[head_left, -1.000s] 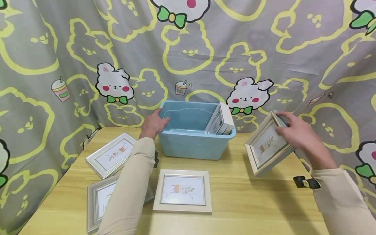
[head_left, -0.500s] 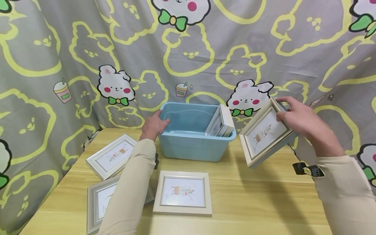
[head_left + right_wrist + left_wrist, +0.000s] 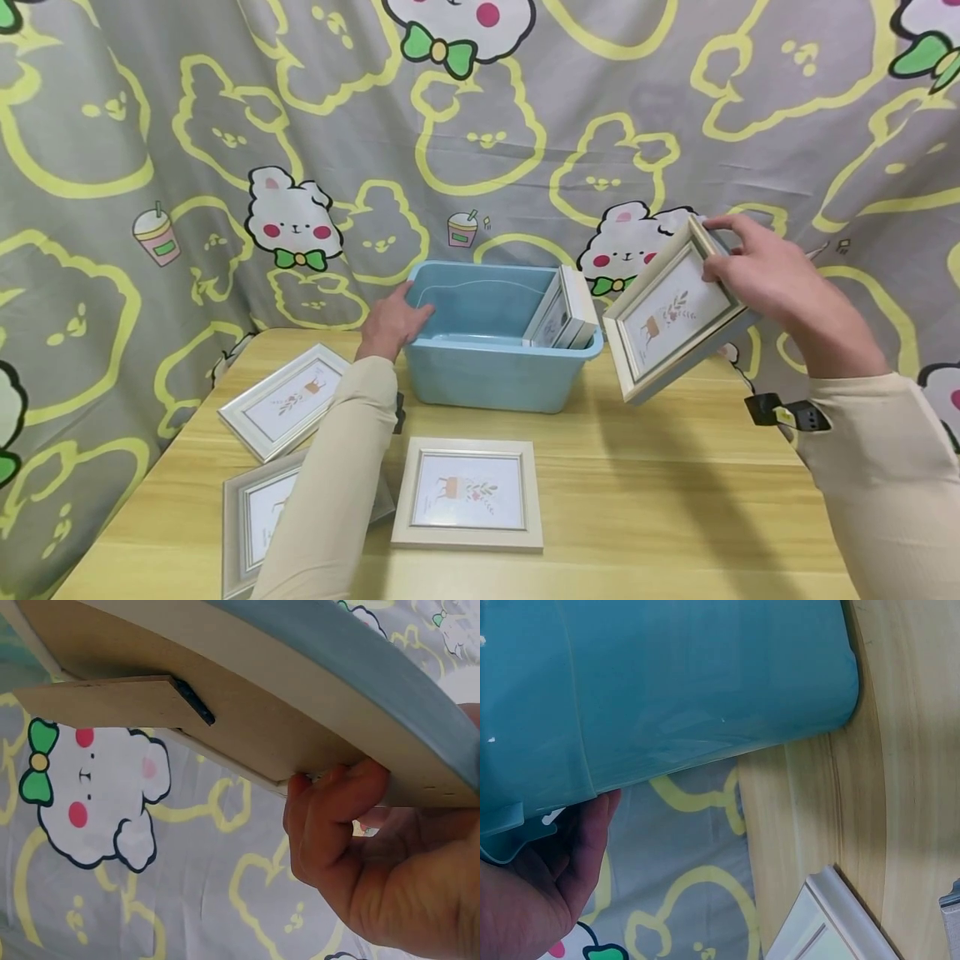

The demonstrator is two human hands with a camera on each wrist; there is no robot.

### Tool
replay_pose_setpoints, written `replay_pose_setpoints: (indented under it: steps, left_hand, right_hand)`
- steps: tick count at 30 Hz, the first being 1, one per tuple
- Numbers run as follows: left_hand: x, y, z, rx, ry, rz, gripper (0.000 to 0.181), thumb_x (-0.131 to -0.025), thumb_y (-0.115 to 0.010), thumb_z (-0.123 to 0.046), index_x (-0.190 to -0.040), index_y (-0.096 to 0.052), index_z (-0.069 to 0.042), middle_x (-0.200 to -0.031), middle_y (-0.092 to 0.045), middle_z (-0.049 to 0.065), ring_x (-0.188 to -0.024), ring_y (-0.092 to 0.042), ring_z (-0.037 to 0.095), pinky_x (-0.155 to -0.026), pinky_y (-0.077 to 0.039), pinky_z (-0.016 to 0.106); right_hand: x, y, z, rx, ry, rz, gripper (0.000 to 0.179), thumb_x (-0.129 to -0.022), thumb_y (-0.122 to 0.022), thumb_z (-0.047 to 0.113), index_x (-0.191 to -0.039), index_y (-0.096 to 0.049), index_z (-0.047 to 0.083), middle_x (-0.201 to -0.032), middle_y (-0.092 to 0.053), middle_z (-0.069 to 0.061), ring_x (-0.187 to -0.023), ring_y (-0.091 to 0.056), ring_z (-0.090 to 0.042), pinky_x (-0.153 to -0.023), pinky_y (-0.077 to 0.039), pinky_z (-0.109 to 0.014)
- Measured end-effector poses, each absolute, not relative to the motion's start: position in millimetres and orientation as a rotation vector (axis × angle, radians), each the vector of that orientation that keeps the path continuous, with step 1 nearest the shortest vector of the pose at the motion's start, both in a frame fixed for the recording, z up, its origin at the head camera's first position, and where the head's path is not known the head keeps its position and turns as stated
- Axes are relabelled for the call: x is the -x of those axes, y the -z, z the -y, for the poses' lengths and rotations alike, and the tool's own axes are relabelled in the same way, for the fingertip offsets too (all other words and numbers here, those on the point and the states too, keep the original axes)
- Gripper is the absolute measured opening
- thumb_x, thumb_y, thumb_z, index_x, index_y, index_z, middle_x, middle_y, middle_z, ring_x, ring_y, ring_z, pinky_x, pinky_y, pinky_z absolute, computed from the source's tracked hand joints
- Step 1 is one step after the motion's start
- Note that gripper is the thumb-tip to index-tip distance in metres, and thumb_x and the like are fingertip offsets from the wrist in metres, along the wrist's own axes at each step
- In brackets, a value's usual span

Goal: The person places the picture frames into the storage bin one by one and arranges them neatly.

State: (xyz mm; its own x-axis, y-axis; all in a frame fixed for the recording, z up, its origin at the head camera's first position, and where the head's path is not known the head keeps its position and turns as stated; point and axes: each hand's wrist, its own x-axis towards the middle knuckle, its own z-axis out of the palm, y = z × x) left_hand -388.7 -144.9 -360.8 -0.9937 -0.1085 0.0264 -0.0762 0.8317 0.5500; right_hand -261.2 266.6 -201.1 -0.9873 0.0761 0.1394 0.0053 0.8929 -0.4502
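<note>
The right hand, right of centre in the head view, pinches a cream photo frame by its upper-right end, thumb on the front; the right wrist view shows the fingers curled against the back, where a brown stand flap juts out. The left hand, left of centre, grips the left end of a blue tub, thumb over the rim.

The held frame is off the surface and tilted, picture side toward the head camera. Its long axis runs from upper right down to lower left, so the free end points at the tub's right rim and appears just beside it; the gap in depth cannot be told. The right hand is much nearer that end of the tub, and the left hand sits at the opposite one. The key relation, as I judge it, is this free lower end against the rim: it seems to need a path up and leftward to clear it.

Inside the tub, stacked frames lean along the right wall, on the side nearest the held one. Farther out, a cream frame lies flat at lower centre, with a silver-white frame and a grey frame at lower left.
</note>
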Motion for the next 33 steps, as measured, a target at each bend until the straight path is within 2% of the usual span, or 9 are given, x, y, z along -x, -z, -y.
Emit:
replay_pose_setpoints:
  steps: [7,11,18,27,33]
  left_hand:
    - [388,359,145,-0.159,0.884,2.952,0.073,-0.089,-0.048,-0.058,-0.153,-0.028,-0.028,-0.149,-0.043,0.019,-0.131,-0.048,0.038,-0.099,-0.044,0.054]
    - [389,360,145,-0.164,0.889,2.951,0.074,-0.089,-0.049,-0.059,-0.153,-0.028,-0.028,-0.149,-0.043,0.019,-0.131,-0.047,0.038,-0.099,-0.044,0.053]
    - [390,360,146,-0.162,0.891,2.951,0.073,-0.090,-0.049,-0.058,-0.153,-0.028,-0.028,-0.150,-0.042,0.018,-0.132,-0.046,0.038,-0.100,-0.043,0.053]
    - [389,361,145,-0.149,0.891,2.947,0.073,-0.089,-0.049,-0.058,-0.153,-0.028,-0.028,-0.149,-0.043,0.018,-0.132,-0.047,0.038,-0.099,-0.044,0.053]
    - [388,360,146,-0.158,0.893,2.957,0.073,-0.090,-0.048,-0.058,-0.153,-0.026,-0.029,-0.150,-0.042,0.018,-0.132,-0.046,0.038,-0.100,-0.044,0.052]
  right_hand:
    - [264,192,-261,0.013,-0.754,2.909,0.068,-0.093,-0.047,0.020,-0.155,-0.020,0.017,-0.125,-0.052,-0.030,-0.094,-0.059,-0.037,-0.064,-0.043,-0.031]
    - [264,187,-259,0.006,-0.813,2.902,0.068,-0.094,-0.045,0.021,-0.156,-0.016,0.017,-0.130,-0.049,-0.030,-0.100,-0.058,-0.038,-0.066,-0.044,-0.031]
    - [265,179,-254,0.034,-0.822,2.885,0.067,-0.095,-0.046,0.026,-0.156,-0.018,0.022,-0.128,-0.051,-0.023,-0.102,-0.056,-0.033,-0.069,-0.044,-0.031]
    - [276,171,-241,0.018,-0.893,2.871,0.068,-0.096,-0.045,0.026,-0.156,-0.014,0.022,-0.138,-0.044,-0.022,-0.110,-0.054,-0.033,-0.073,-0.045,-0.033]
    - [286,170,-228,0.014,-0.982,2.807,0.067,-0.095,-0.046,0.023,-0.156,-0.018,0.023,-0.142,-0.040,-0.022,-0.111,-0.050,-0.032,-0.077,-0.043,-0.034]
